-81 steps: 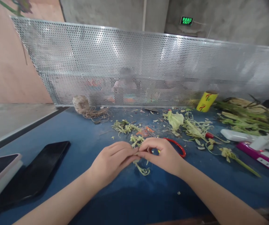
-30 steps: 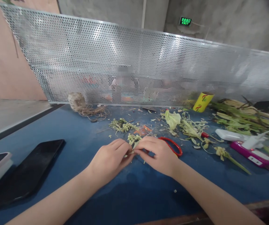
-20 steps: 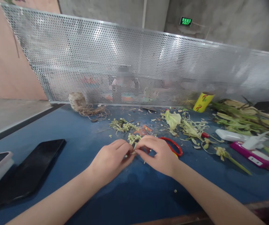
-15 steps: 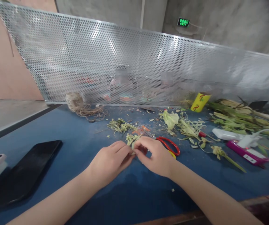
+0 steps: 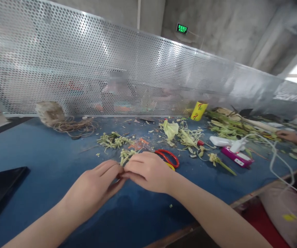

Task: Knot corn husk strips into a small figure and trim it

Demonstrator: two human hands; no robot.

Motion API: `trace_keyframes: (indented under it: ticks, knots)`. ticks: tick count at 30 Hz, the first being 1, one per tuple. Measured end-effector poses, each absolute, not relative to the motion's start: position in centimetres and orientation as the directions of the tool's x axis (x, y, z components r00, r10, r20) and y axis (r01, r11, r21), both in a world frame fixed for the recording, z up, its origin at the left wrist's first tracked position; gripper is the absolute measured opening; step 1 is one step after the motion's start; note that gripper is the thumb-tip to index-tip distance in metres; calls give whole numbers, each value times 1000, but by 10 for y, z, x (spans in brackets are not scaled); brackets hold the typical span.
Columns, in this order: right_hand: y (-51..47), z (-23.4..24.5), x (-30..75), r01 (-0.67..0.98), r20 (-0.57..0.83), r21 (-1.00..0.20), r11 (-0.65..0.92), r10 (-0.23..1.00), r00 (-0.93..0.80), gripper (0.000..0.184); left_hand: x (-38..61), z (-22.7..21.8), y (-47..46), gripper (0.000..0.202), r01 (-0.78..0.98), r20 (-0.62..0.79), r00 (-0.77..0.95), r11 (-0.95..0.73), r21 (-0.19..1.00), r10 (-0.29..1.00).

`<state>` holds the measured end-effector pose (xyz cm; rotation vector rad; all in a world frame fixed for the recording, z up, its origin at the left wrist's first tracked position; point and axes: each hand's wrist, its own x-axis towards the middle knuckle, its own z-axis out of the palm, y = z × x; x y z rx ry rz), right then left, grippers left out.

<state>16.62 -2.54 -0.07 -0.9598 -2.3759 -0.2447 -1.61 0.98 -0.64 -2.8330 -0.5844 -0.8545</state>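
My left hand (image 5: 93,184) and my right hand (image 5: 149,172) meet above the blue table (image 5: 68,148), fingertips pressed together. Between them is a small pale green plant piece, almost wholly hidden by the fingers. Just beyond the fingertips lies a clump of pale green plant bits (image 5: 125,155), and a larger bundle of plant bits (image 5: 114,140) sits farther back. Scissors with red and yellow handles (image 5: 172,156) lie behind my right hand, partly covered by it. Orange scraps (image 5: 140,143) lie next to the scissors.
Left stand a ball of twine (image 5: 50,113) and a black phone-like slab (image 5: 2,186). Leaf scraps (image 5: 188,137), a yellow roll (image 5: 199,111), a purple power strip (image 5: 237,157) and a leaf pile (image 5: 228,125) are rightward. Another person's hand (image 5: 289,135) is far right. A perforated metal screen (image 5: 143,69) closes the back.
The view has swung right, so things appear farther left. My fingertips have come closer together, covering the pale green piece between them. Another person's hand and a cable have come into view.
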Motion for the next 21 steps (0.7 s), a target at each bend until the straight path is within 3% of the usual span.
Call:
trace_keyframes:
  ticks: [9, 16, 21]
  knots:
    - [-18, -7, 168, 713, 539, 109, 693, 561, -628, 30, -18, -6, 14, 20, 369, 583, 765, -928, -49, 274]
    - [-15, -5, 168, 673, 531, -32, 739, 583, -615, 26, -18, -12, 19, 21, 359, 616, 760, -924, -134, 206]
    - [-13, -8, 168, 694, 527, 41, 719, 574, -626, 31, -19, -17, 21, 14, 407, 597, 751, -910, -85, 280]
